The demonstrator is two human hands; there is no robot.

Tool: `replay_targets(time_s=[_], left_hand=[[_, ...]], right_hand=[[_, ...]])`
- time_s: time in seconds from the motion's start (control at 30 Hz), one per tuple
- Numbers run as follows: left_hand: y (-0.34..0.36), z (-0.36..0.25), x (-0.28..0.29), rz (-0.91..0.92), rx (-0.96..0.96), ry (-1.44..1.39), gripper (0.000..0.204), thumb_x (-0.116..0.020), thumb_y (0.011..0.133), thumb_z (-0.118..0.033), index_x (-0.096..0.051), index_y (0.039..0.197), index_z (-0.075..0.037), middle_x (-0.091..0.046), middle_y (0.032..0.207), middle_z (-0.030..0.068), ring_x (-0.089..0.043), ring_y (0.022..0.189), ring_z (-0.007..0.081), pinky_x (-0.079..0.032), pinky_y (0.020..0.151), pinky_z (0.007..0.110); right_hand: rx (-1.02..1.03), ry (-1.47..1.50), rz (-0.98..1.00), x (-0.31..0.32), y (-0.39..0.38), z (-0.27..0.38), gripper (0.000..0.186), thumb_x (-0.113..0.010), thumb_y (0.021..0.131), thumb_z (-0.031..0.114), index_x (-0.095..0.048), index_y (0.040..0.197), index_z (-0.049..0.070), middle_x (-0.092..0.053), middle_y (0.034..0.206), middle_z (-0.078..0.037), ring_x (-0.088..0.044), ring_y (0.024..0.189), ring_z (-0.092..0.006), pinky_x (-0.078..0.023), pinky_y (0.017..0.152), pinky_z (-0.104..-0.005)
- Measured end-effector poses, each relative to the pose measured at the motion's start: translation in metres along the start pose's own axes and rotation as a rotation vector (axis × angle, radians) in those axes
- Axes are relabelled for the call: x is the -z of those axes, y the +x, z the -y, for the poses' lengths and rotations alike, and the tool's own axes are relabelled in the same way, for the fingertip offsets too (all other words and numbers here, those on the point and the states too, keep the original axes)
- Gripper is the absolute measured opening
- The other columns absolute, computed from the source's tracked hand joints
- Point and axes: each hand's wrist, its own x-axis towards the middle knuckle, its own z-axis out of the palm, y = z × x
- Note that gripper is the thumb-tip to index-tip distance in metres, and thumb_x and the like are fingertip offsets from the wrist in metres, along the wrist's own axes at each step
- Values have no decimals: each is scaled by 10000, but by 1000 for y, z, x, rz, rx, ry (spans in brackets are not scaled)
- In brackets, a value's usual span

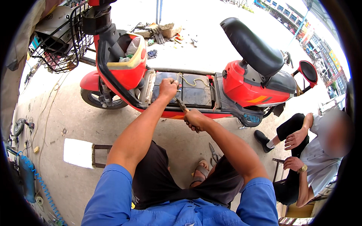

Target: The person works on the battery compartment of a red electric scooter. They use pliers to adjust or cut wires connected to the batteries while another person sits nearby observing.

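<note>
A red electric scooter (241,84) stands sideways in front of me, its floorboard compartment uncovered. Dark block-shaped batteries (194,98) fill that compartment, and a pale yellow wire (193,83) curls over them. My left hand (168,89) is closed above the left batteries; whatever its fingers pinch is too small to make out. Wrapped around a pair of pliers (183,105), my right hand (195,120) is at the compartment's near edge. The pliers' jaws point up and left, just below my left hand.
A seated person (311,150) is close on the right. Another pair of pliers (213,153) lies on the ground by my foot. A white-topped stool (78,153) stands at left, near a blue coiled hose (37,177). Gloves (158,35) and stones (171,30) lie beyond the scooter.
</note>
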Motion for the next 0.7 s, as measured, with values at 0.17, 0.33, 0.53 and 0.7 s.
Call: replay_targets(time_s=[0.17, 0.33, 0.53, 0.7], left_hand=[[-1, 2, 2, 6, -6, 10, 261, -596, 910, -149, -654, 721, 22, -611, 615, 44, -478, 471, 94, -392, 439, 295], [-6, -2, 2, 24, 56, 47, 265, -619, 872, -186, -665, 692, 5, -616, 604, 86, -541, 536, 146, -432, 538, 349], [-5, 0, 0, -3, 54, 14, 268, -626, 858, -198, -670, 677, -5, -620, 597, 105, -567, 562, 174, -447, 580, 371], [-5, 1, 3, 36, 56, 28, 252, -612, 878, -185, -674, 716, -3, -628, 620, 82, -547, 548, 146, -437, 540, 340]], right_hand=[[85, -283, -112, 0, -9, 6, 251, -437, 876, 171, -528, 787, -45, -523, 591, -131, -516, 444, -237, -384, 373, -394], [170, -511, -184, 0, -25, 14, 220, -445, 850, 124, -521, 770, -66, -536, 571, -151, -539, 440, -259, -412, 370, -410], [213, -601, -177, 3, -19, 15, 317, -454, 847, 135, -574, 938, -144, -606, 642, -239, -626, 521, -335, -503, 437, -445], [237, -595, -192, 2, -22, 15, 286, -469, 841, 119, -580, 918, -133, -599, 616, -211, -609, 477, -306, -472, 394, -433]])
